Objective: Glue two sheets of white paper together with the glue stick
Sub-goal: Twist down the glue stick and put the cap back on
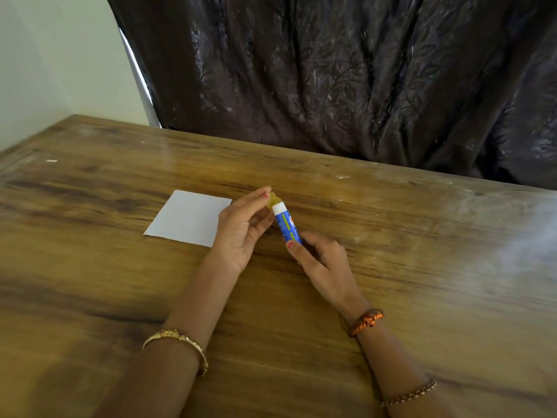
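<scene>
You can't read any text here. The only printing is on the blue barrel of the glue stick [288, 226], at the centre of the frame: you see a white and red logo patch and yellow-green bars along its side, but the lettering is too small and blurred to make out. The white paper [188, 218], left of centre, shows no writing.

One head-worn view, looking forward and down over a wooden table [391, 267] — close above both forearms, facing a dark curtain [346, 79] behind the far edge — wall at left.
</scene>
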